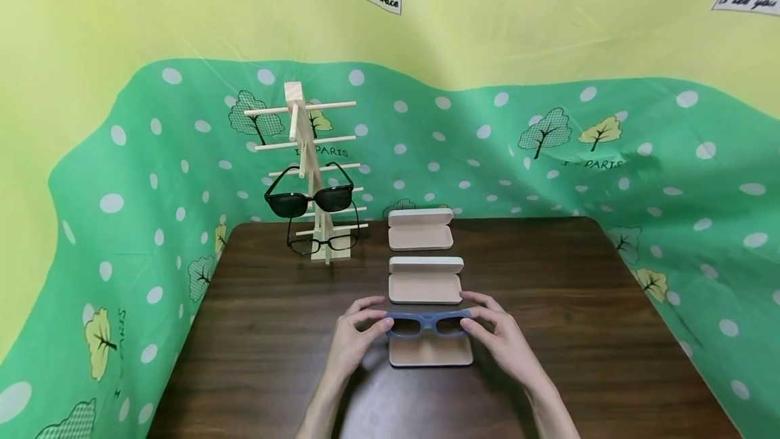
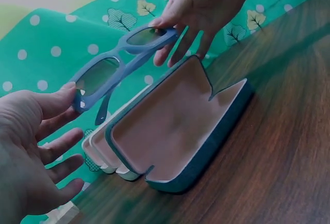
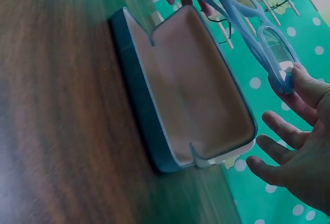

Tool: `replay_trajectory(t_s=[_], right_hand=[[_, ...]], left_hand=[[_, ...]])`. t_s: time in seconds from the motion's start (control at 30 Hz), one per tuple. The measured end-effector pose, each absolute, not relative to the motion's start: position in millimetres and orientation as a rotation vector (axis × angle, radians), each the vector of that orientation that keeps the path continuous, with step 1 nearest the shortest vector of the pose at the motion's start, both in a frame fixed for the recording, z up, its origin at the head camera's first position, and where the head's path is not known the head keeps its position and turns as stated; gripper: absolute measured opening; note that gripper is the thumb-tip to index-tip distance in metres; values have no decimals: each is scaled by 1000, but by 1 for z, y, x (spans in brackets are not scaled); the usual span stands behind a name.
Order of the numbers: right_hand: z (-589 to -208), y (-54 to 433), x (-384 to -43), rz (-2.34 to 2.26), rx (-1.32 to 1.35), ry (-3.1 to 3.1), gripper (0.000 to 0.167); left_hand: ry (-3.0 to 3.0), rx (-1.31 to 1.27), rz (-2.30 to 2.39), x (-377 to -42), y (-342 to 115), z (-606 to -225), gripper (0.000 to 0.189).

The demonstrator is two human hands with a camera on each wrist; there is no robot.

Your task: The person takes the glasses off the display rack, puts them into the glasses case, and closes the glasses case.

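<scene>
Both hands hold a pair of blue-framed sunglasses [image 1: 428, 321] by its outer ends, above an open glasses case [image 1: 430, 356]. My left hand [image 1: 356, 339] pinches one end between thumb and index finger, the other fingers spread. At the opposite end my right hand [image 1: 501, 339] pinches in the same way. The temples look folded behind the lenses, one tip [image 2: 103, 109] hanging below the frame in the left wrist view. That nearest case [image 3: 198, 87] has a dark green outside and a pinkish lining, with nothing inside it.
Two more open cases, a middle one [image 1: 425, 288] and a far one [image 1: 420, 237], stand in line behind. To the left rises a wooden display rack [image 1: 311, 154] bearing black sunglasses [image 1: 289, 205] and thin-framed eyeglasses [image 1: 341, 242]. Patterned cloth [image 1: 475, 175] surrounds the brown table [image 1: 274, 358].
</scene>
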State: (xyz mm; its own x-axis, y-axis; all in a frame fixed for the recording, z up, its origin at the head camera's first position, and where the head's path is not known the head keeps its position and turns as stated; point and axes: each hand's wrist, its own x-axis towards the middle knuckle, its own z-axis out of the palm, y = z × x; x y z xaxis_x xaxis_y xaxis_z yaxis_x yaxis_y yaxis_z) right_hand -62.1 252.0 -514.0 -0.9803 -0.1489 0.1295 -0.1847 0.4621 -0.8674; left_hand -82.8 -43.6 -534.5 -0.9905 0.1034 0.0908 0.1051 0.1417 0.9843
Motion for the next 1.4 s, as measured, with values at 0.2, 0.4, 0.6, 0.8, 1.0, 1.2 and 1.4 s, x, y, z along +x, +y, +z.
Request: replay_trajectory(t_s=[0.2,0.4,0.6,0.8,1.0,1.2,1.4], right_hand=[[-522,257,-55,1553,302,-2700,6],[-528,260,-51,1539,307,-2722,4],[-534,263,-47,1554,321,-2752,4],[-542,265,-44,1579,315,-2758,6],[-550,265,-44,1519,276,-2765,6],[-557,265,-47,1453,197,-2817,6],[-563,263,-51,1374,125,-2836,8]], left_hand=[[-2432,-244,-2066,-79,-44,-539,14],[-2457,-265,-2055,-76,-44,-543,12],[-2502,-273,-2076,-73,-44,-548,10],[-2555,-262,-2053,-72,-42,-552,12],[-2626,-276,-1944,-73,-40,-557,17],[-2685,-262,-1802,-75,-38,-564,22],[-2716,-239,-1685,-76,-34,-571,22]])
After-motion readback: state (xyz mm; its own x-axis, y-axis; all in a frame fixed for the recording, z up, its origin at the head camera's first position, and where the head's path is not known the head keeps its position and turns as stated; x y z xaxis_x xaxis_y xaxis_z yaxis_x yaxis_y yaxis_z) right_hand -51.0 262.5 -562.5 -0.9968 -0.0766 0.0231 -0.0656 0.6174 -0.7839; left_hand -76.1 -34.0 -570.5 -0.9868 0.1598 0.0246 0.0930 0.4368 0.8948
